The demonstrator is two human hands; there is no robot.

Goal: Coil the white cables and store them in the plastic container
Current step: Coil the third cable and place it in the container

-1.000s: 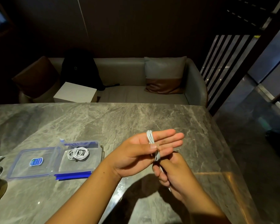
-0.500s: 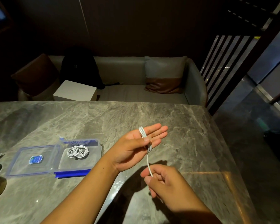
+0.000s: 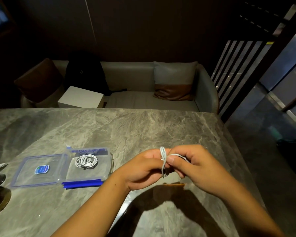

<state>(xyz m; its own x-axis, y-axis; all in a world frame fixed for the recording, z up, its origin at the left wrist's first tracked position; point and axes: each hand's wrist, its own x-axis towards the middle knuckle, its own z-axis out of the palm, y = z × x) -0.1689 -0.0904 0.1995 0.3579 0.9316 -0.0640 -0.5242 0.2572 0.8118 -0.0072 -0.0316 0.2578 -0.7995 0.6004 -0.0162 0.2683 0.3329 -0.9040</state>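
While the thin white cable sits wound in a tight bundle of round loops, both hands hold it above the marble table, right of the container. Left hand has its fingers curled round the bundle, loops showing over the top of the fingers. Right hand pinches a loose strand between thumb and curled fingers, strand arcing out from the bundle to the right; a short tail hangs down below the left hand. Cannot tell where the cable's plug ends are.

Plastic container is clear, rectangular, shallow, with blue clip edges; it lies open on the table to the left of the hands. 1 coiled cable, white and smooth, lies flat inside its base in round loops. Hinged lid is flipped out flat to the left, clear with a small blue oval sticker.

Table surface is polished grey stone with pale veins, glossy, hard shadows of both forearms on it. Behind the far edge, a grey padded sofa with a two-tone grey and brown cushion, a brown cushion at left, a dark backpack and a white box on the seat.
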